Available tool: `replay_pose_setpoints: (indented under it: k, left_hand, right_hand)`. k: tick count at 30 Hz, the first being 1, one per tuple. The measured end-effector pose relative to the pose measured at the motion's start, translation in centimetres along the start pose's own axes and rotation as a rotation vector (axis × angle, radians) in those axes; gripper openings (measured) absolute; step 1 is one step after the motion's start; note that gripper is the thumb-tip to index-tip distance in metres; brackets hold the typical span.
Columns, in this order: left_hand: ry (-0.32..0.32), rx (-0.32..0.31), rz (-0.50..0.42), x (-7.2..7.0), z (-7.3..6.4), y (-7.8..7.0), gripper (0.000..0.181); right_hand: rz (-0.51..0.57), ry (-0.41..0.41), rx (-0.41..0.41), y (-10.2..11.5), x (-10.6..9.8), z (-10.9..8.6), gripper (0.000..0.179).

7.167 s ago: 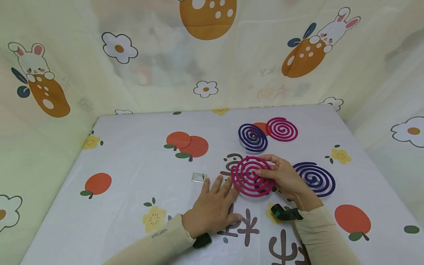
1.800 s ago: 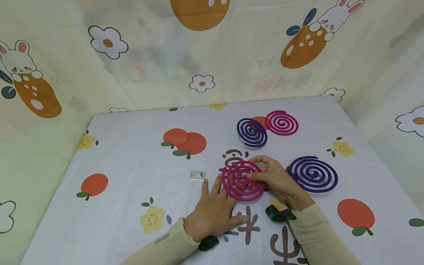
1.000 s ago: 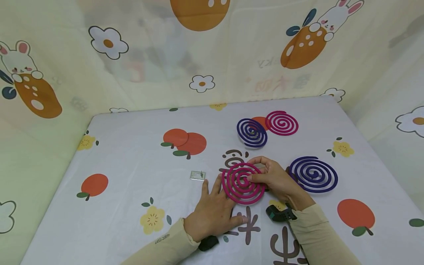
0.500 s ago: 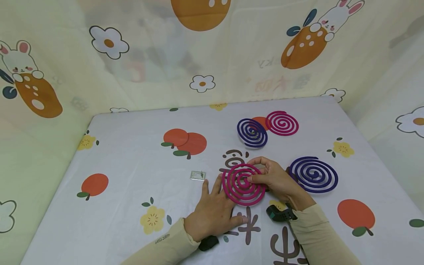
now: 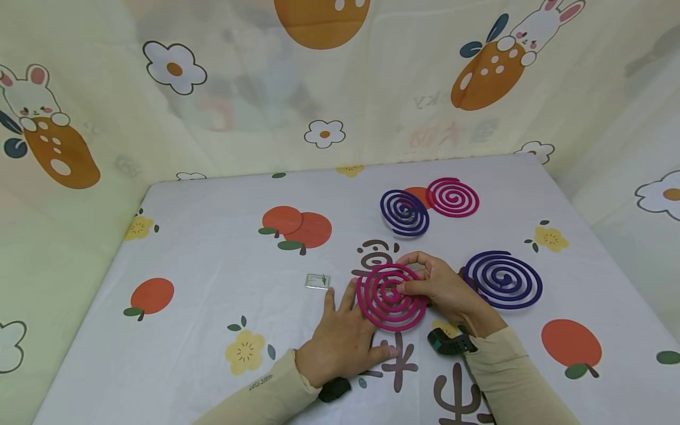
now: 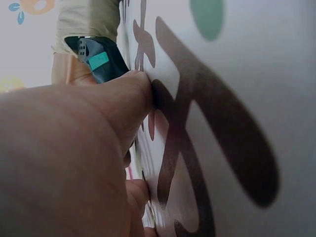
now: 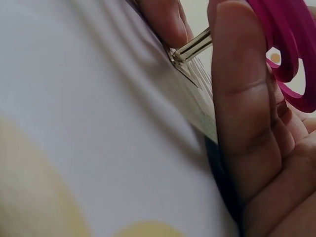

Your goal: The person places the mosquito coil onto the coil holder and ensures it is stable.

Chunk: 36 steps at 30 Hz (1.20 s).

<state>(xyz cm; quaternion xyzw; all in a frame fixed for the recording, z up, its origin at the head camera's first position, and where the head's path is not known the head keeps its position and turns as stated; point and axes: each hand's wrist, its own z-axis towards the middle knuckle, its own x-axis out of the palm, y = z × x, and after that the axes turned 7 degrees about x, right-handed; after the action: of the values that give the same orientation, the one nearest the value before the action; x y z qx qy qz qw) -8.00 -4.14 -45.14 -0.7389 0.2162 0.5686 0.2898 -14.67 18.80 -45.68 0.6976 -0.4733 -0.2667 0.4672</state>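
A pink mosquito coil (image 5: 391,297) lies raised and tilted in the head view. My right hand (image 5: 451,289) pinches it near its centre, thumb on top. Under the coil, the right wrist view shows a thin metal coil stand (image 7: 193,47) with its prong raised from the base. A fingertip of my left hand (image 5: 340,345) is beside that base. The left fingers are spread and straight, palm down on the patterned cloth (image 5: 202,342), partly hidden by the coil. Just beyond them lies a second small metal stand (image 5: 317,281).
A blue coil (image 5: 503,280) lies right of my right hand. Farther back are another blue coil (image 5: 404,213), slightly tilted, and a pink coil (image 5: 453,198). A printed curtain (image 5: 255,118) closes off the far side of the table.
Over the last two seconds the held pink coil has shifted slightly down in the head view. Compared with the earliest frame, it sits farther left. The left hand keeps nearly the same place.
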Motion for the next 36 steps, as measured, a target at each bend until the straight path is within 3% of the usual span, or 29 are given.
replay_pose_setpoints:
  k: [36]
  left_hand:
    - [-0.029,0.027,-0.002,0.07,-0.06,0.22,0.087]
  right_hand:
    - [0.05,-0.073,0.001,-0.02,0.09,0.18,0.049]
